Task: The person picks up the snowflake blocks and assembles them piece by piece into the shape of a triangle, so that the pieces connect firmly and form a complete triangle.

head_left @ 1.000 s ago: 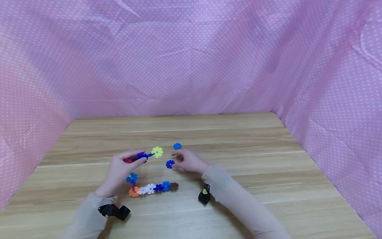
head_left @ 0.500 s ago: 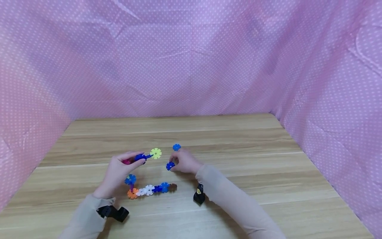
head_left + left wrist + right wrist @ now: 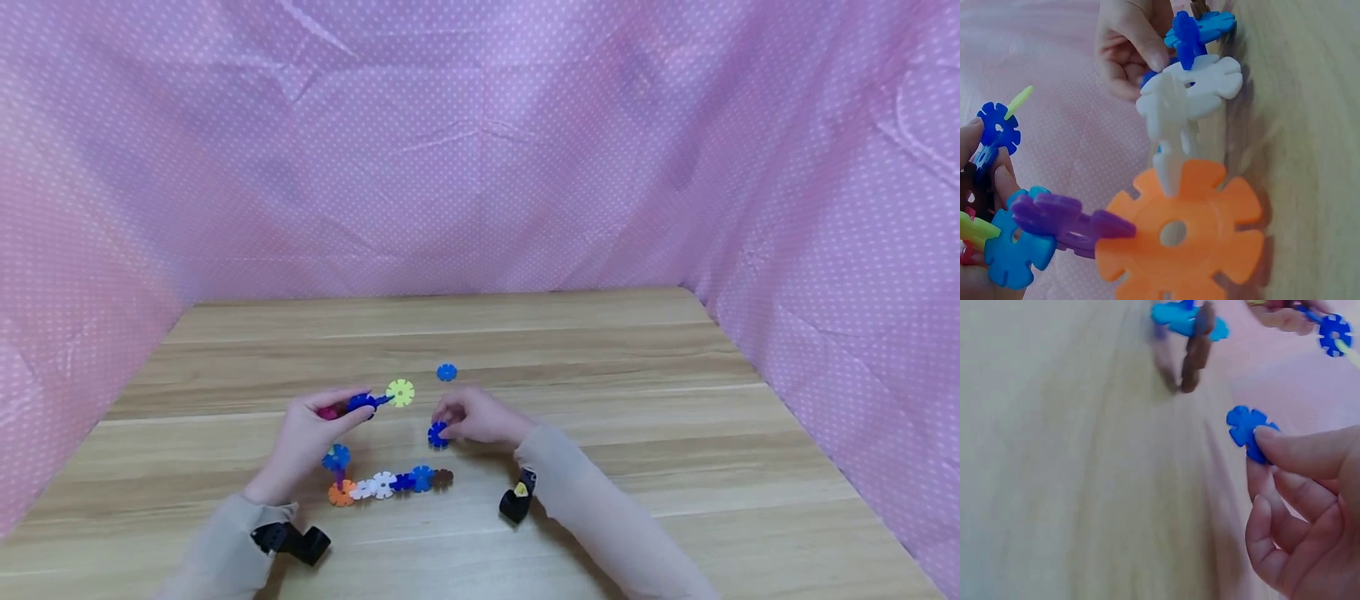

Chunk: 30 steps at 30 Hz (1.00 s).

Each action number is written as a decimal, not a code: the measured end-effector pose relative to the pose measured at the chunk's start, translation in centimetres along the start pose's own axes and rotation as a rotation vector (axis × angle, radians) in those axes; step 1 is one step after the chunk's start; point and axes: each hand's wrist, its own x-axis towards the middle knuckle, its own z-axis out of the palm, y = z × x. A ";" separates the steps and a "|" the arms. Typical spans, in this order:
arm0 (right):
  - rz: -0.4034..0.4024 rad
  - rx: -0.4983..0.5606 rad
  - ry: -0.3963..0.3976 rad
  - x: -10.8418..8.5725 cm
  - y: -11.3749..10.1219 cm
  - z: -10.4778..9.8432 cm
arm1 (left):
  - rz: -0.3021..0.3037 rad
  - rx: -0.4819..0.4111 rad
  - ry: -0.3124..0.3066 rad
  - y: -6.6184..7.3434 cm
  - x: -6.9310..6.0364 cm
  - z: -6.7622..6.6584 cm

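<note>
My left hand (image 3: pixel 300 437) grips part of a chain of interlocking snowflake discs, with a dark blue disc (image 3: pixel 362 404) between thumb and fingers. From the held part a yellow-green disc (image 3: pixel 401 392) sticks out to the right. Below the hand the chain shows a light blue disc (image 3: pixel 1017 240), a purple disc (image 3: pixel 1066 222) and an orange disc (image 3: pixel 1175 234). White discs (image 3: pixel 383 484) follow, then blue ones and a brown disc (image 3: pixel 442 478) at the end. Apart from the chain, my right hand (image 3: pixel 483 417) pinches a single dark blue disc (image 3: pixel 1246 431) between thumb and finger.
One loose light blue disc (image 3: pixel 447 372) lies on the wooden table (image 3: pixel 600 358) beyond my right hand. Pink dotted cloth (image 3: pixel 480 167) hangs around the back and sides. A black wrist camera (image 3: pixel 292 542) sits under each forearm.
My right hand has closed its pinch on the single dark blue disc and drawn it slightly nearer, away from the loose light blue one. The left hand keeps its grip almost unmoved.
</note>
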 end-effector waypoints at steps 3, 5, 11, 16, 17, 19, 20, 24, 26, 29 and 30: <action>0.008 0.114 0.034 -0.9 0.2 -0.2 | -0.002 -0.003 -0.005 0.1 -0.1 0.2; 0.009 0.166 0.061 -1.4 0.3 -0.4 | 0.005 -0.002 -0.006 0.2 -0.2 0.4; 0.042 0.362 0.110 -2.6 -0.4 -1.1 | 0.036 -0.009 -0.015 0.5 -0.4 1.3; 0.013 0.475 0.172 -3.7 -1.7 -1.9 | 0.059 -0.016 -0.013 0.8 -0.4 2.2; 0.008 0.486 0.189 -3.9 -1.9 -2.0 | 0.074 -0.010 -0.011 0.8 -0.3 2.3; -0.005 0.508 0.219 -4.2 -2.3 -2.3 | 0.109 0.007 -0.005 1.0 -0.4 2.7; 0.001 0.517 0.232 -4.3 -2.4 -2.5 | 0.129 0.017 -0.001 1.0 -0.4 2.9; 0.015 0.539 0.248 -4.8 -3.0 -2.7 | 0.198 0.047 0.018 1.5 -0.5 3.6; 0.020 0.551 0.250 -5.1 -3.3 -2.8 | 0.227 0.045 0.024 1.8 -0.5 3.9; 0.012 0.566 0.259 -5.4 -3.6 -2.8 | 0.273 0.033 0.031 2.2 -0.5 4.2; 0.010 0.573 0.267 -5.5 -3.6 -2.9 | 0.289 0.026 0.033 2.3 -0.5 4.3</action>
